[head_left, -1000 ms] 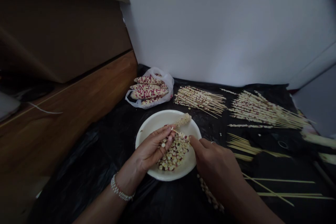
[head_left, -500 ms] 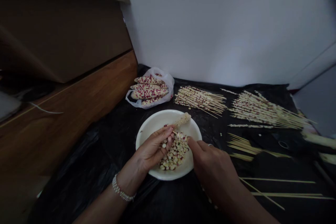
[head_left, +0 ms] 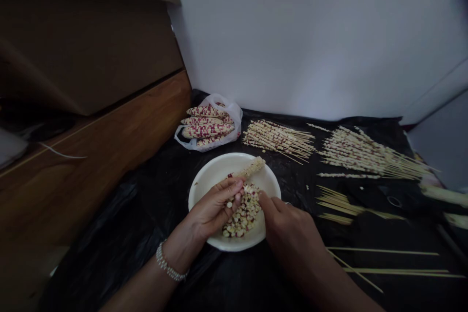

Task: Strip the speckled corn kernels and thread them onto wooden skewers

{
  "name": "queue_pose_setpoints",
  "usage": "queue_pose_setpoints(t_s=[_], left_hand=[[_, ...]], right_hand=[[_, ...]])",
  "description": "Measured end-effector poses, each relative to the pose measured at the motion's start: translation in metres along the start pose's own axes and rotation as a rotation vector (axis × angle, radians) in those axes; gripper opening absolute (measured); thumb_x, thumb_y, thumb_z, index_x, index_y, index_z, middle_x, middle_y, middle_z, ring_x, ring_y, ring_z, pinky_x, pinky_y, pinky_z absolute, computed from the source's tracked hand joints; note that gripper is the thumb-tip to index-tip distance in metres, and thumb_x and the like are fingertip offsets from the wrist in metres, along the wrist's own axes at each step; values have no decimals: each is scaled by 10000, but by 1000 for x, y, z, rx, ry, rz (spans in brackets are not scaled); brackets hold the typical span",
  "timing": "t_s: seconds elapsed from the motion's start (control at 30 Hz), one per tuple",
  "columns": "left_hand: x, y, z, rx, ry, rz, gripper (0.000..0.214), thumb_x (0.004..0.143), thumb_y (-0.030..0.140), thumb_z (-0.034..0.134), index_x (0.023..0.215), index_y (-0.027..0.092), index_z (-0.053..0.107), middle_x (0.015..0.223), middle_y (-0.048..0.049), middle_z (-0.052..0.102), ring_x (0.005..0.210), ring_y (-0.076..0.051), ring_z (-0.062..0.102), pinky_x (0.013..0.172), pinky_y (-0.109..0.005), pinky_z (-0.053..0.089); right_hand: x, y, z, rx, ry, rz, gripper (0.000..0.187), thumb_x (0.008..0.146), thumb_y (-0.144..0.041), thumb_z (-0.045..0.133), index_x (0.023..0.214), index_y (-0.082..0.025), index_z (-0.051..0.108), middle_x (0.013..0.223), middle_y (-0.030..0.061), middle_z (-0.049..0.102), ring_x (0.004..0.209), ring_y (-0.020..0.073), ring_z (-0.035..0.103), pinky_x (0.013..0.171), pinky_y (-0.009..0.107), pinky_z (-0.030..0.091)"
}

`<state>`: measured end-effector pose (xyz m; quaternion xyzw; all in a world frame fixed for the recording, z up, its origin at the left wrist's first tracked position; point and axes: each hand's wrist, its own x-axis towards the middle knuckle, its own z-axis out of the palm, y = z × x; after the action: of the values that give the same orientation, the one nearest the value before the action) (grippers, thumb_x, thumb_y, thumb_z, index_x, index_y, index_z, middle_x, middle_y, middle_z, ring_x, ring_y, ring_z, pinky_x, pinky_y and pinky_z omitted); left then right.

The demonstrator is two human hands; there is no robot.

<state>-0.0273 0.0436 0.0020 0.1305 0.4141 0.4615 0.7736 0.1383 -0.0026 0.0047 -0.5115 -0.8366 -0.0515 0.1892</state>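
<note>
Over a white bowl [head_left: 199, 190], my left hand [head_left: 217, 204] pinches a corn kernel between thumb and forefinger; another pale kernel [head_left: 229, 204] sits lower among its curled fingers. My right hand [head_left: 288, 224] is closed around a bamboo skewer whose front end carries several threaded kernels [head_left: 252, 188], touching or nearly touching the left fingertips. A thin skewer tail [head_left: 360, 274] slants out from behind my right forearm. Loose cream and dark red kernels [head_left: 239, 226] are heaped in the bowl. A stripped corn cob [head_left: 252, 168] lies across its far side, just beyond my left fingers.
Behind the bowl, a plastic bag [head_left: 234, 107] holds speckled corn ears [head_left: 208, 130]. Kernel-loaded skewers lie in a near pile [head_left: 274, 137] and a farther pile [head_left: 351, 151]. Bare skewers [head_left: 338, 201] rest on black plastic sheeting [head_left: 146, 204]. A wooden board [head_left: 120, 122] borders the left.
My right hand has shifted slightly left toward my left fingertips, and the skewer with it. The bare skewer tip seen between the hands is now hidden at the left fingers.
</note>
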Motion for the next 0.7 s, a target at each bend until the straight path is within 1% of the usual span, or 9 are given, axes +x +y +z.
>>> queue_pose_setpoints(t_s=[0.1,0.2,0.27,0.33,0.4,0.47,0.5,0.63,0.7], left_hand=[[0,-2,1,40,-11,-10,73,751,28,666,793,86,683,719,-31,643,595,-46,612,564,-94,518],[0,-3,2,77,-25,-33,99,731,34,690,818,80,677,730,-30,634,595,-43,602,566,-95,508],[0,-2,3,91,-42,-56,124,728,78,711,845,84,668,738,-27,621,591,-40,587,557,-97,494],[-1,-1,2,116,-80,-50,143,750,193,715,834,102,645,710,-9,587,524,-20,524,460,-83,425],[-3,0,0,170,-143,-12,221,794,340,663,793,125,608,658,16,532,437,1,407,347,-84,268],[-5,1,-1,260,-207,24,296,833,429,584,756,143,569,599,37,471,392,1,298,322,-123,123],[-5,0,-1,311,-229,34,307,845,441,558,749,149,558,575,45,447,384,-3,265,333,-143,90],[-7,-2,-2,459,-240,98,292,861,401,531,704,155,538,517,56,405,381,-23,224,375,-202,86],[-7,-2,-1,490,-225,121,315,866,394,512,666,152,533,492,53,392,383,-34,226,389,-222,93]], right_hand=[[0,-1,1,16,-42,6,320,776,-44,417,1038,-114,588,705,43,638,524,153,601,448,264,313],[1,0,0,50,-71,20,278,781,-42,412,972,-139,591,707,38,637,535,140,593,465,257,306],[2,2,-2,76,-78,31,262,789,-48,416,958,-153,586,706,30,638,548,133,590,475,254,296],[3,4,-4,75,-66,39,258,792,-56,431,970,-164,583,709,21,638,555,131,584,477,259,278],[4,7,-6,50,-47,38,253,783,-57,453,961,-175,587,704,8,629,551,130,574,478,267,256],[5,9,-9,22,-44,31,255,769,-52,471,949,-184,595,693,-1,617,540,127,561,481,274,237],[5,10,-10,15,-58,30,252,767,-52,478,941,-189,600,686,-5,613,539,127,558,484,277,232],[7,12,-16,-11,-143,43,252,777,-62,488,938,-209,615,700,-3,620,572,141,567,497,289,223],[8,13,-18,-22,-147,18,269,776,-64,487,959,-211,617,708,0,620,581,148,567,499,294,224]])
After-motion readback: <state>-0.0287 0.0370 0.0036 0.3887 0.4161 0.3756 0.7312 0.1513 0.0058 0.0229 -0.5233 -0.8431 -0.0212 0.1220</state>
